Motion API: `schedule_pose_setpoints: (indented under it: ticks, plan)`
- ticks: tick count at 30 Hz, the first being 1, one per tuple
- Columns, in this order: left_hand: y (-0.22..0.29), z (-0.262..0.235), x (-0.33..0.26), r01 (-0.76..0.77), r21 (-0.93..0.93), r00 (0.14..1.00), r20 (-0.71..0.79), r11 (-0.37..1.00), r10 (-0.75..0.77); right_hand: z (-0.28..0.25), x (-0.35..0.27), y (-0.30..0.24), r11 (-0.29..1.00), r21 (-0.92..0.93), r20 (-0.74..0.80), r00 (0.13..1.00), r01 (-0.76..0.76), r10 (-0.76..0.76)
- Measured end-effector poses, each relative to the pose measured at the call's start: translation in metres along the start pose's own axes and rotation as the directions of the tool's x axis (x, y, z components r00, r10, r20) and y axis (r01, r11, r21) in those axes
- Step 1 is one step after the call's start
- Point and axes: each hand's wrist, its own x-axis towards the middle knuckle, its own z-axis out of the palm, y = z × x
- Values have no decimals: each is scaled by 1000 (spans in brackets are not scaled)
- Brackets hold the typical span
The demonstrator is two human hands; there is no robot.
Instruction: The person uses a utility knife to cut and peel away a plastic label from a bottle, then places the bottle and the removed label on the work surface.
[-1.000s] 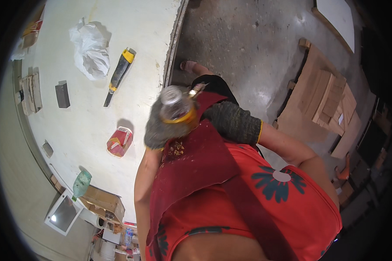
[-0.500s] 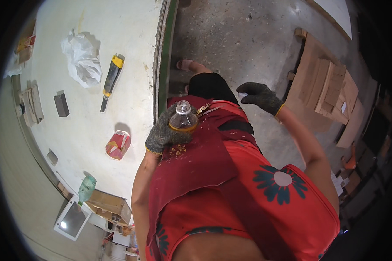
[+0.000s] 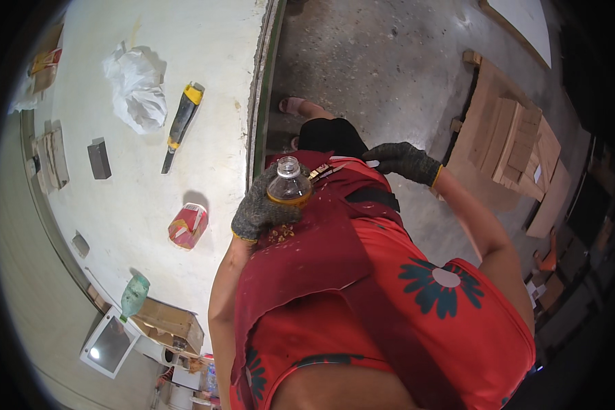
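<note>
My left hand (image 3: pixel 258 208), in a dark grey knitted glove, is wrapped round a clear plastic bottle (image 3: pixel 290 182) held upright in front of the apron. The bottle's mouth is uncapped, and amber liquid shows low behind the glove. My right hand (image 3: pixel 406 162), gloved alike, pinches a small white bottle cap (image 3: pixel 372 163) between its fingertips, apart from the bottle and to its right. Several slim tools (image 3: pixel 321 172) stick out of the apron (image 3: pixel 301 253) just beyond the bottle; their kind is unclear.
On the white table (image 3: pixel 219 75) lie a yellow-and-black utility knife (image 3: pixel 182 126), a crumpled white plastic bag (image 3: pixel 135 89), a dark block (image 3: pixel 99 160), a red carton (image 3: pixel 188 225) and a green bottle (image 3: pixel 135 296). Cardboard and wooden boards (image 3: pixel 512 137) lie on the floor at right.
My right hand has moved left with the cap, closer to the bottle. My left hand and the bottle are nearly unchanged; the view has shifted slightly.
</note>
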Motion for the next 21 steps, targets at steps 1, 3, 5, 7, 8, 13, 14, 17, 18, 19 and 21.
schedule_pose_setpoints:
  ticks: [1,3,5,7,8,13,14,17,18,19,21]
  plan:
    - [3,0,-1,9,-37,1000,0,999,-9,2,0,-2,996,-83,1,999,37,-37]
    - [10,4,-5,6,-170,999,-39,985,-13,3,0,-5,990,-132,-1,999,46,-46]
    - [11,4,-10,9,-256,997,-74,967,-28,4,1,-7,998,-65,-9,1000,-10,10]
    - [11,4,-11,20,-300,994,-100,954,-52,5,2,-1,999,-5,-55,998,32,-32]
    - [11,3,-10,25,-301,996,-76,953,-50,6,4,4,998,25,-79,996,54,-52]
    - [16,-4,-5,31,-239,999,-16,971,-36,0,16,-1,965,-247,-122,985,88,-121]
    - [15,-4,-5,32,-240,999,-20,970,-38,1,19,-7,936,-346,-126,985,71,-121]
    - [10,-6,-3,33,-211,999,-22,977,-39,0,27,1,995,-85,-107,992,53,-62]
    - [8,-8,-2,34,-178,999,-25,983,-39,1,29,1,988,-124,-112,988,92,-107]
    - [6,-9,0,34,-145,999,-28,989,-38,2,30,1,978,-164,-115,982,132,-152]
    - [5,-11,2,11,-88,1000,-10,996,-12,6,33,5,923,-313,-149,948,223,-280]
